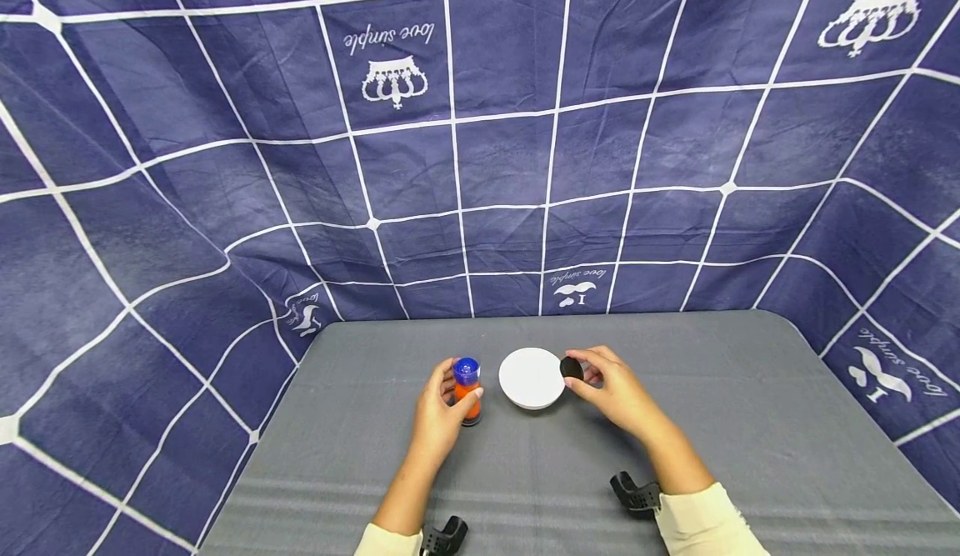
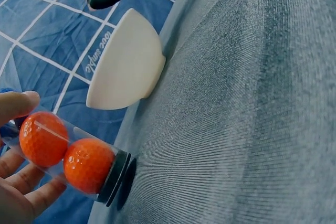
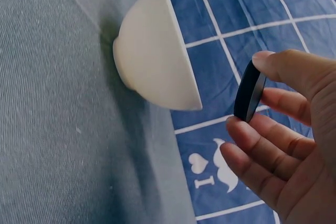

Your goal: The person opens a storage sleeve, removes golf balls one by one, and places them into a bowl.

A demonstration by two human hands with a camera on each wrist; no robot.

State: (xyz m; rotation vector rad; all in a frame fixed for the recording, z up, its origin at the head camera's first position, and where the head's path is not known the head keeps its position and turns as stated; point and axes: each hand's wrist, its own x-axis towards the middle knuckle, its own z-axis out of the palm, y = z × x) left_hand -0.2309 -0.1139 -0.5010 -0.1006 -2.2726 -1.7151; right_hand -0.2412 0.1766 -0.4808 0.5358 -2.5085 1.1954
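Note:
My left hand [image 1: 438, 414] grips a clear plastic tube [image 2: 79, 132] of golf balls. Two orange golf balls [image 2: 89, 165] show through its wall, with something blue at the upper end, partly behind the thumb. A black cap [image 2: 114, 178] closes the lower end, close to the table. In my right hand [image 1: 611, 389] a round black lid [image 3: 250, 92] is pinched between thumb and fingertips, held in the air. Between the hands a white bowl [image 1: 531, 379] stands upright on the table, the lid near its right rim.
A grey cloth covers the table [image 1: 540, 473]. Behind and at both sides hangs a blue curtain [image 1: 495, 164] with white grid lines. Black wrist mounts [image 1: 636, 493] sit on both forearms.

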